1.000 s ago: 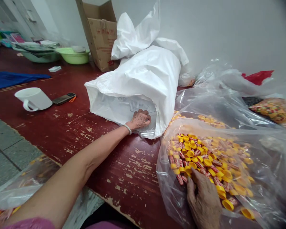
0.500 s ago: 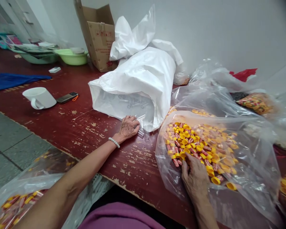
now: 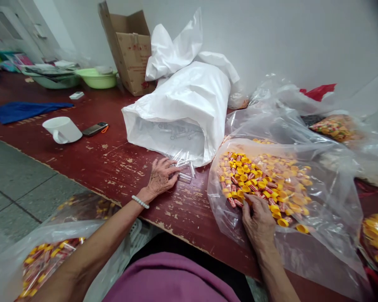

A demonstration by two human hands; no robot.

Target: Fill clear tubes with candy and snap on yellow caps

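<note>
Clear tubes lie on the red table just outside the mouth of a white sack. My left hand, with a beaded bracelet at the wrist, rests beside them, fingers apart and fingertips near the tubes. More clear tubes show inside the sack. To the right, a clear plastic bag holds many yellow caps and red patterned pieces. My right hand is at the near edge of this pile, thumb and forefinger close together at a yellow cap; whether they grip it is hard to tell.
A white mug and a phone sit on the left. Behind are a cardboard box, a green basin and a blue cloth. Another bag of yellow and red pieces is below the table edge.
My left hand has drawn back left from the sack's mouth and its fingers have spread, leaving the clear tubes more exposed. My right hand stays at the pile. The view has shifted slightly.
</note>
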